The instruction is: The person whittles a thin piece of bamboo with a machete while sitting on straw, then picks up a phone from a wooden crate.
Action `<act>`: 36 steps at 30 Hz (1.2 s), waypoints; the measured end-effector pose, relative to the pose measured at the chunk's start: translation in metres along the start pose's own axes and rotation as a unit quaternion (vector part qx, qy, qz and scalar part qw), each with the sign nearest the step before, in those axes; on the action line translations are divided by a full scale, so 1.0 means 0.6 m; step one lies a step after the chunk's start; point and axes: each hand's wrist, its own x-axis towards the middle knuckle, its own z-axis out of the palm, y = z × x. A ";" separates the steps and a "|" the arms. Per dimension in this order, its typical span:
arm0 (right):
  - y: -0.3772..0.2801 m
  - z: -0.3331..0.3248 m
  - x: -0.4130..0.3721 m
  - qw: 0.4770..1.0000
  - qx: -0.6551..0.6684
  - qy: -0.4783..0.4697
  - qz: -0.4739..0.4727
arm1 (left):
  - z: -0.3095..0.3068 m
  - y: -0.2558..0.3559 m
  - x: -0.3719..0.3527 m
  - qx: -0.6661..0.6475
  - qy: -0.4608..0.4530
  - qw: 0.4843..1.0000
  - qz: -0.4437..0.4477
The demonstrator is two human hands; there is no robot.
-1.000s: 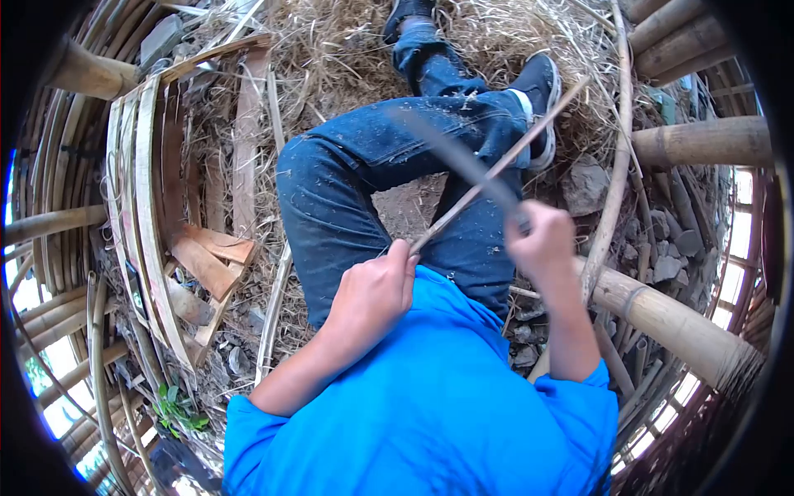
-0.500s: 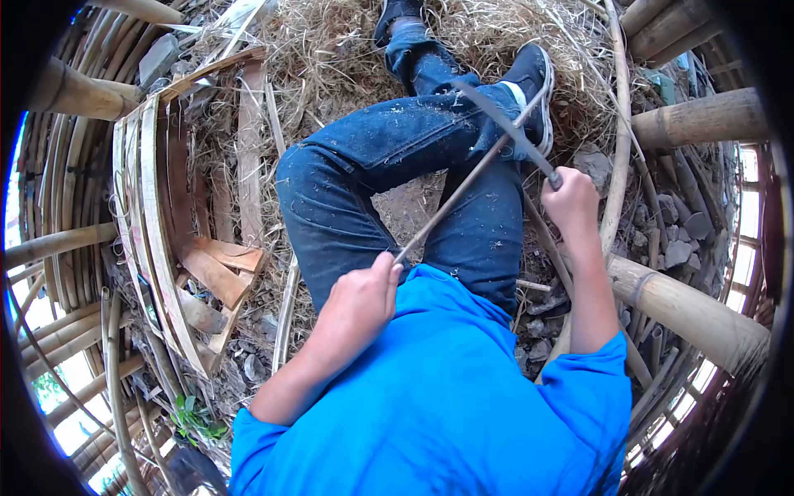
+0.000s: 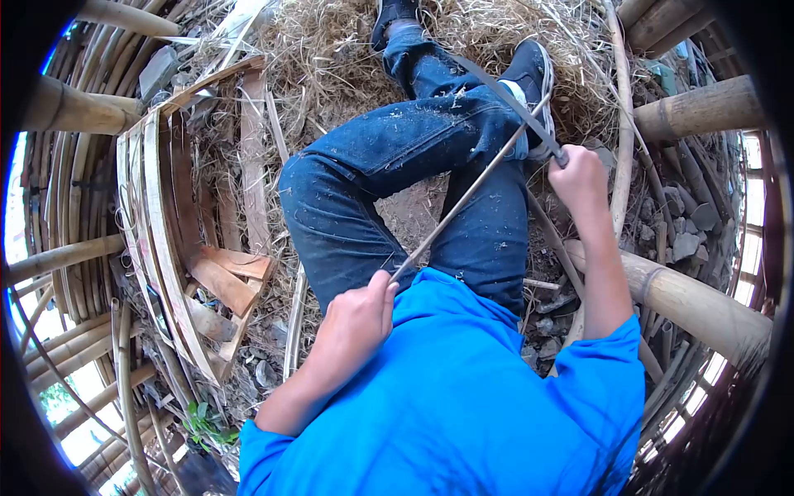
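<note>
A thin stick runs slantwise over my lap, its near end pinched in my left hand. My right hand is closed around the handle of a long knife. The grey blade points up and to the left from that hand and crosses the stick near its far end, close to my shoe. Both of my legs, in dark blue jeans dotted with pale shavings, are bent beneath the stick.
A wooden slat crate lies on its side at the left. Dry shavings cover the ground ahead. A thick bamboo pole lies at the right beside broken stones. Bamboo walls stand on both sides.
The knife and my right hand have shifted slightly up and right. The stick's far end sits slightly lower, and my left hand is a little lower. The whole view has moved a little.
</note>
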 end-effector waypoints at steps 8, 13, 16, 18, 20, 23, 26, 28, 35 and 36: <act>-0.075 0.027 -0.112 0.982 0.055 -0.052 -0.171 | 0.003 0.012 0.021 -0.012 0.013 1.000 0.004; -0.050 0.035 -0.074 0.978 0.053 0.012 -0.202 | -0.012 0.012 0.018 0.001 0.005 1.000 -0.004; -0.054 0.032 -0.062 0.977 0.056 0.048 -0.202 | -0.015 0.016 0.023 0.009 0.009 1.000 0.004; -0.056 0.030 -0.058 0.977 0.057 0.050 -0.199 | -0.015 0.017 0.025 0.006 0.020 1.000 0.009; -0.051 0.035 -0.048 0.978 0.036 0.032 -0.202 | -0.015 0.018 0.027 0.017 0.012 1.000 0.003; -0.024 0.025 -0.008 0.999 -0.021 0.009 -0.034 | -0.017 0.009 0.017 0.001 -0.014 1.000 -0.016; 0.080 0.014 0.041 0.997 -0.067 0.012 0.038 | -0.004 -0.012 -0.021 0.019 -0.065 0.998 -0.004; 0.080 0.004 0.032 0.996 -0.090 0.021 0.014 | -0.013 -0.011 -0.022 -0.010 -0.064 0.998 -0.009; -0.037 -0.005 -0.036 1.000 0.023 0.009 0.015 | -0.042 0.014 0.024 -0.074 0.042 0.996 0.004; -0.033 0.000 -0.036 0.998 0.053 0.021 0.020 | -0.046 0.014 0.026 -0.068 0.045 0.997 0.007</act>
